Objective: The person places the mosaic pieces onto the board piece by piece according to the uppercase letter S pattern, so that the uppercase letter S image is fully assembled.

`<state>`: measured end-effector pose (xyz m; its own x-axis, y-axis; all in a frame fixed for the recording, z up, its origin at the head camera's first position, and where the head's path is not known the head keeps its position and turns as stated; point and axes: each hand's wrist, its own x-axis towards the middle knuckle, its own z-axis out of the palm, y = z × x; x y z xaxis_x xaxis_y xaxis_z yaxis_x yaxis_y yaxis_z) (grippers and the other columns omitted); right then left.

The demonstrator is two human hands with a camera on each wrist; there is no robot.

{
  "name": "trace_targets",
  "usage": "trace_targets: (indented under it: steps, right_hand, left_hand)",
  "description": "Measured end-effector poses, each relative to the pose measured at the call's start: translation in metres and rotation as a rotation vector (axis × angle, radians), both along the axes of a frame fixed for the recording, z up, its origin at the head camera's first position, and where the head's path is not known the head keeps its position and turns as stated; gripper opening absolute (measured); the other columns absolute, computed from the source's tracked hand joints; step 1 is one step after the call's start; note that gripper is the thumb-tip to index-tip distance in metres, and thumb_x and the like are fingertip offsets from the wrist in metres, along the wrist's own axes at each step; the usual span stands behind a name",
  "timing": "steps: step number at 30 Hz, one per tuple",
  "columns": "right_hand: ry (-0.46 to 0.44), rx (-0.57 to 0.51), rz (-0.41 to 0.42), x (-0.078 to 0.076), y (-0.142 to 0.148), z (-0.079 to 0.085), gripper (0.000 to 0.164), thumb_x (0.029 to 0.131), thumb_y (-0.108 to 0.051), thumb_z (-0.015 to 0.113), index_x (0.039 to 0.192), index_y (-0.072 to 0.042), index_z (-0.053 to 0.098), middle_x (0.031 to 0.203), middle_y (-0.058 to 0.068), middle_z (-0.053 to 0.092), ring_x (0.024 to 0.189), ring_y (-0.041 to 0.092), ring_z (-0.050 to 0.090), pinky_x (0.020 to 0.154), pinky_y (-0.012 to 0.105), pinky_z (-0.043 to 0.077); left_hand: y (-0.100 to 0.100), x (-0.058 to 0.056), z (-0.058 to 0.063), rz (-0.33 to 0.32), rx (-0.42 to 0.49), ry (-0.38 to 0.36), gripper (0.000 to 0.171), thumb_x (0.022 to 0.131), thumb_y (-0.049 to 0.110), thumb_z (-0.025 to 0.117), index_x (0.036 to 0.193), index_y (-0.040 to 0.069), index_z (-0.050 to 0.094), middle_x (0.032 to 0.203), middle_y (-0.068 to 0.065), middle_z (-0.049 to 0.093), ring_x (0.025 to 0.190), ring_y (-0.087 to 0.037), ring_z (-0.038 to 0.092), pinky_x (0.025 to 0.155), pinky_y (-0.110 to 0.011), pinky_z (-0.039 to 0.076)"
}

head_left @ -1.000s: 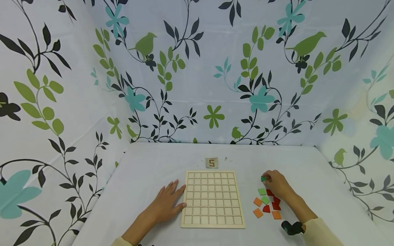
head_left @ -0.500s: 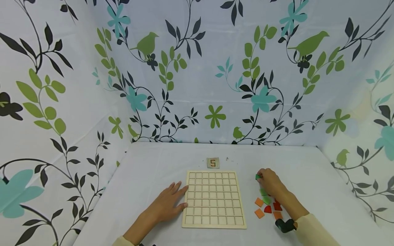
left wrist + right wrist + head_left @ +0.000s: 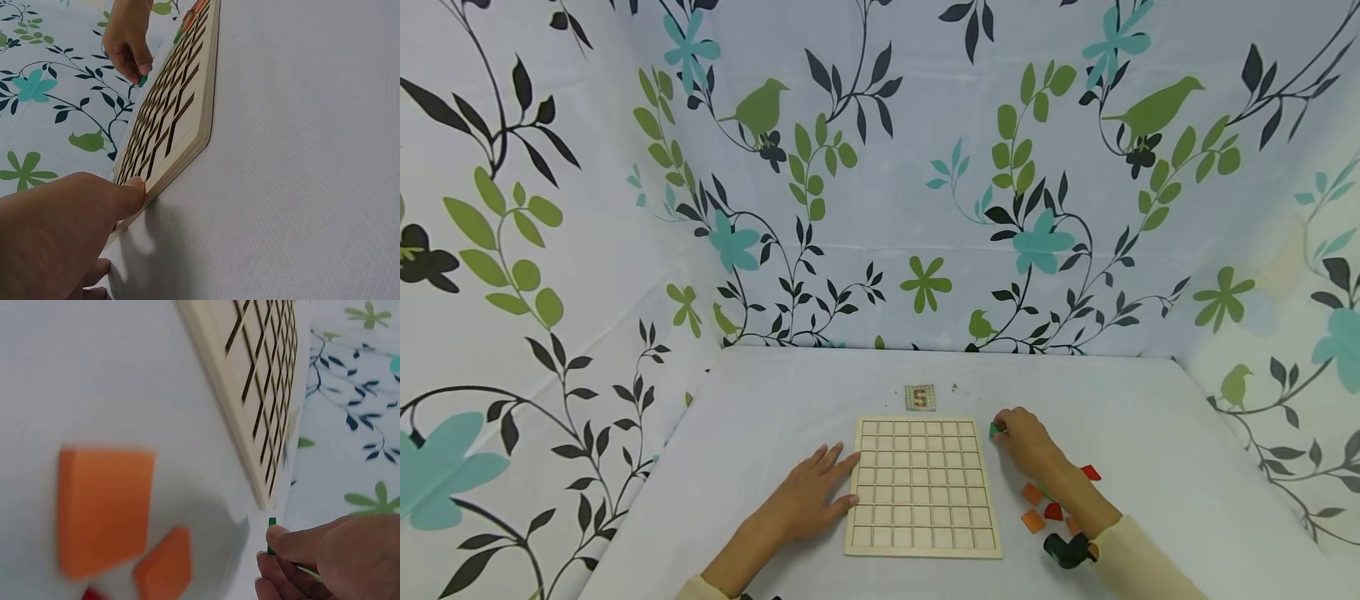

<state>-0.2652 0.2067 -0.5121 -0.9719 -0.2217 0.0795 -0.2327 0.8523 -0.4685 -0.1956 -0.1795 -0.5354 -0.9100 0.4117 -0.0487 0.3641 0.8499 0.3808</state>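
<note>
A pale wooden grid board [image 3: 922, 487] with rows of square recesses lies on the white table. My left hand [image 3: 808, 492] rests beside it with straight fingers, thumb and forefinger touching its left edge; in the left wrist view the thumb lies on the rim. My right hand [image 3: 1026, 437] pinches a small dark green tile [image 3: 995, 429] between thumb and fingers, just off the board's upper right edge. In the right wrist view the green tile [image 3: 272, 535] shows edge-on at the fingertips.
Orange tiles [image 3: 1033, 522] and red tiles [image 3: 1054, 511] lie right of the board, partly hidden under the right forearm. Behind the board lies a small square card [image 3: 920, 397] with a figure on it. A patterned cloth [image 3: 865, 167] hangs behind the table.
My right hand has carried the green tile leftward from above the loose tiles to near the board's right edge. My left hand has stayed at the board.
</note>
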Motion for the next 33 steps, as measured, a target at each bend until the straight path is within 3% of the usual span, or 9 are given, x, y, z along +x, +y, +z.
trace_targets:
  steps: [7,15,23,33]
  right_hand:
    - [-0.045,-0.077,0.031,0.006,-0.039,0.003,0.018,0.096,0.001,0.074,0.114,0.007,0.072,0.104,0.014,0.066,0.097,0.027,0.067,0.083,0.042,0.060]
    - [-0.012,-0.142,0.115,0.010,-0.068,-0.003,0.015,0.096,0.003,0.073,0.111,0.003,0.070,0.103,0.010,0.065,0.095,0.024,0.067,0.081,0.036,0.060]
    - [0.026,-0.111,0.163,0.014,-0.079,-0.009,0.010,0.096,0.004,0.073,0.105,0.001,0.072,0.096,0.005,0.063,0.085,0.015,0.061,0.075,0.032,0.058]
    - [0.072,-0.110,0.218,0.012,-0.082,-0.012,0.010,0.095,0.005,0.074,0.105,0.003,0.073,0.096,0.007,0.065,0.085,0.017,0.064,0.075,0.031,0.059]
  left_hand:
    - [-0.001,-0.001,-0.003,0.002,0.004,-0.013,0.069,0.104,0.055,0.059,0.163,0.022,0.043,0.171,-0.017,0.032,0.158,-0.046,0.027,0.123,-0.066,0.030]
    - [-0.001,-0.001,-0.003,0.007,-0.001,-0.015,0.070,0.104,0.057,0.058,0.163,0.023,0.043,0.172,-0.016,0.032,0.158,-0.045,0.027,0.123,-0.066,0.030]
    - [-0.001,-0.001,-0.002,-0.005,-0.003,0.004,0.069,0.104,0.055,0.059,0.162,0.021,0.044,0.171,-0.018,0.033,0.157,-0.046,0.029,0.122,-0.066,0.031]
    - [0.000,-0.001,-0.001,0.000,0.000,-0.010,0.069,0.104,0.055,0.060,0.162,0.021,0.044,0.171,-0.017,0.033,0.158,-0.046,0.028,0.122,-0.066,0.030]
